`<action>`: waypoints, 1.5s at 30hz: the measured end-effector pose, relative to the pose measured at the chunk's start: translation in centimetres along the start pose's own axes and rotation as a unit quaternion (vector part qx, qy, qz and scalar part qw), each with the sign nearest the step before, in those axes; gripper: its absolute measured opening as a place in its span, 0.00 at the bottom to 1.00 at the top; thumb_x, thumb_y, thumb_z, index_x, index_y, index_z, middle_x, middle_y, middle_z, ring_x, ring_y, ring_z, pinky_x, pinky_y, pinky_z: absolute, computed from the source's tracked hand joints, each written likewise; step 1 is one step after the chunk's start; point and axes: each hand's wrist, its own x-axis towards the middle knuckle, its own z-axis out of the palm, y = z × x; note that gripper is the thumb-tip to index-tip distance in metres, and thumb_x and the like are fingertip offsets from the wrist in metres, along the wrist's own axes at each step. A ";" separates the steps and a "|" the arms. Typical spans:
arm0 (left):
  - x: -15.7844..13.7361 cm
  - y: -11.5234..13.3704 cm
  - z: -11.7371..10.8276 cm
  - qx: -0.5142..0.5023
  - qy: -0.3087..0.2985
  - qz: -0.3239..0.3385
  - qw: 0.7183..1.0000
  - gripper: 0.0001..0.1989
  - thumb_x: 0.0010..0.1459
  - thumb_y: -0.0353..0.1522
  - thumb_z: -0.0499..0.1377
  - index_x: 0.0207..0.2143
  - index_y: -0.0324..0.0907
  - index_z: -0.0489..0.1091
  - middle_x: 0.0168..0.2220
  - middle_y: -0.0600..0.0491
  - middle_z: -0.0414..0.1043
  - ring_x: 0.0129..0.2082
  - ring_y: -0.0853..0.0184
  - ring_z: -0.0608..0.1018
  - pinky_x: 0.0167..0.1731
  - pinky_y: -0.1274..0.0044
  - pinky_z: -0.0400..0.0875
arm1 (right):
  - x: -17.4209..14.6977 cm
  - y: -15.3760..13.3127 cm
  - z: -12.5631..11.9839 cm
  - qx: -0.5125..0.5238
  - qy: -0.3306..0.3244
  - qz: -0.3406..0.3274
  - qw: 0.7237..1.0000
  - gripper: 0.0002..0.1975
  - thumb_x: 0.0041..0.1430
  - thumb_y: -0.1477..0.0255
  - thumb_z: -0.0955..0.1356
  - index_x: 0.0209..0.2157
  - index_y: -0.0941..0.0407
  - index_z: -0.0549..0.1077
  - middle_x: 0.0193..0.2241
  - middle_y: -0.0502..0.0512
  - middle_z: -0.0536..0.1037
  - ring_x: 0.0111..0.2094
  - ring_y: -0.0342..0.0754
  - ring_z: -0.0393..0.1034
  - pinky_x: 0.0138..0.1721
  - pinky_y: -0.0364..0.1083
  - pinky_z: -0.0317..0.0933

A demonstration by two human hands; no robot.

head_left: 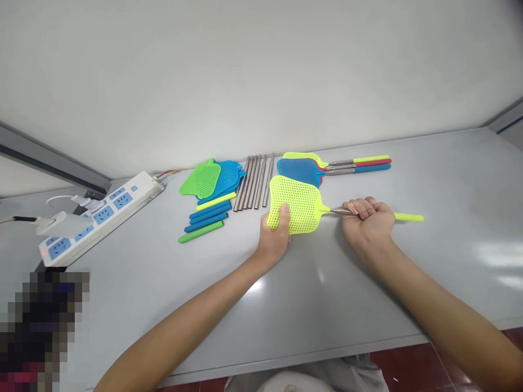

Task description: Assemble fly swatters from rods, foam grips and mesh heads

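Observation:
A yellow fly swatter (300, 204) is held between both hands above the front of the table. My left hand (274, 239) grips the left edge of its perforated head, thumb lying on top. Around the metal rod just right of the head, my right hand (370, 220) is closed, with the yellow handle end sticking out beyond it. Behind lie finished-looking swatters side by side: a blue swatter (300, 171), a red one mostly covered, and a yellow one (298, 156) at the back, their handles pointing right.
Left of the hands lie several metal rods (256, 185), loose green (202, 179) and blue swatter heads (226, 177), and coloured handle sleeves (210, 215). A white power strip (102, 215) with plugs stands at the left. The wall (261, 81) borders the table's back.

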 end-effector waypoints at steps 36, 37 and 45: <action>0.2 -0.4 -0.6 -0.166 -0.002 0.022 0.986 0.18 0.52 0.44 0.49 0.21 0.40 0.64 0.20 0.52 0.65 0.16 0.72 0.66 0.10 0.81 0.59 | 0.1 -0.9 0.4 -0.086 -0.014 0.106 0.991 0.09 0.49 0.83 0.51 0.22 0.56 0.51 0.13 0.41 0.43 0.10 0.35 0.43 0.15 0.35 0.48; 0.1 -0.4 -0.6 -0.165 -0.003 0.033 0.986 0.18 0.52 0.45 0.49 0.23 0.40 0.65 0.21 0.51 0.66 0.17 0.71 0.67 0.10 0.81 0.59 | 0.2 -0.9 0.4 -0.080 -0.009 0.110 0.991 0.10 0.49 0.83 0.51 0.22 0.56 0.51 0.13 0.41 0.43 0.10 0.35 0.43 0.14 0.35 0.48; -1.5 0.0 0.0 0.026 -0.068 0.073 0.995 0.16 0.49 0.43 0.57 0.18 0.42 0.63 0.17 0.55 0.62 0.22 0.69 0.69 0.23 0.78 0.66 | -0.7 -0.4 0.8 0.017 0.046 0.179 0.983 0.10 0.50 0.83 0.51 0.25 0.55 0.54 0.14 0.41 0.44 0.11 0.36 0.45 0.14 0.36 0.50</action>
